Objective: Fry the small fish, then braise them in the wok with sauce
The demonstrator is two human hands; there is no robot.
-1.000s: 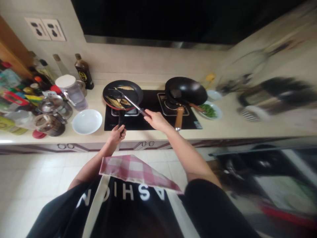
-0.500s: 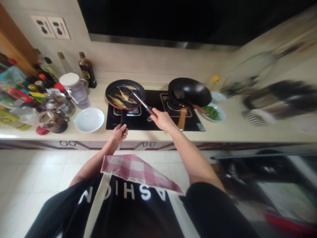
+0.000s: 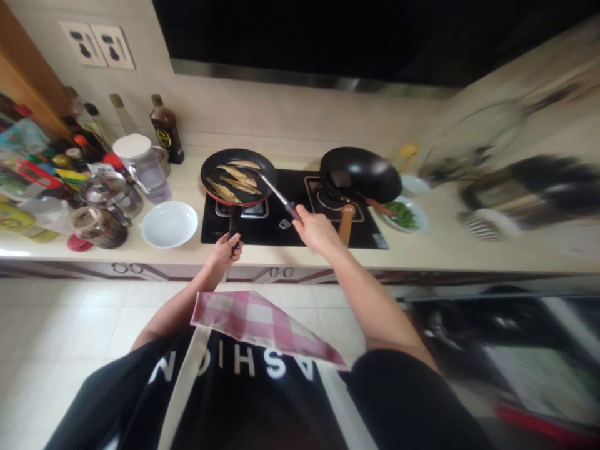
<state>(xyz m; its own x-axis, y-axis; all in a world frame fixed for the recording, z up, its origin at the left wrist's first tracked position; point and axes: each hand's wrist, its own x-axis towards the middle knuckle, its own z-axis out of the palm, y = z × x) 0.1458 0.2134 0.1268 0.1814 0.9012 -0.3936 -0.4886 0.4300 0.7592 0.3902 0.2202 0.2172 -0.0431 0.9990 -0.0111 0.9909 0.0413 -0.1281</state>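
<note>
On the left burner of the black gas hob [image 3: 300,232] sits a frying pan [image 3: 210,164] with a red outer side. Several browned fish [image 3: 239,178] lie in it. My left hand [image 3: 226,251] is closed around the pan's black handle. My right hand [image 3: 315,228] grips a spatula [image 3: 280,195] by its dark handle end. The spatula's metal shaft slants up and left to the pan's right side, and its dark head is hard to make out against the pan. Right of my right hand, a wok [image 3: 370,172] stands on the other burner with a wooden handle [image 3: 345,225] toward me.
A white plate [image 3: 169,225] lies left of the hob. Jars, bottles and a water jug [image 3: 144,169] crowd the left counter. Chopped greens fill a plate [image 3: 419,217] right of the wok, beside a small bowl [image 3: 413,185]. The range hood [image 3: 328,37] hangs above.
My right hand and the spatula have shifted slightly right, toward the pan's edge. One fish now lies differently among the others. My left hand stays on the handle.
</note>
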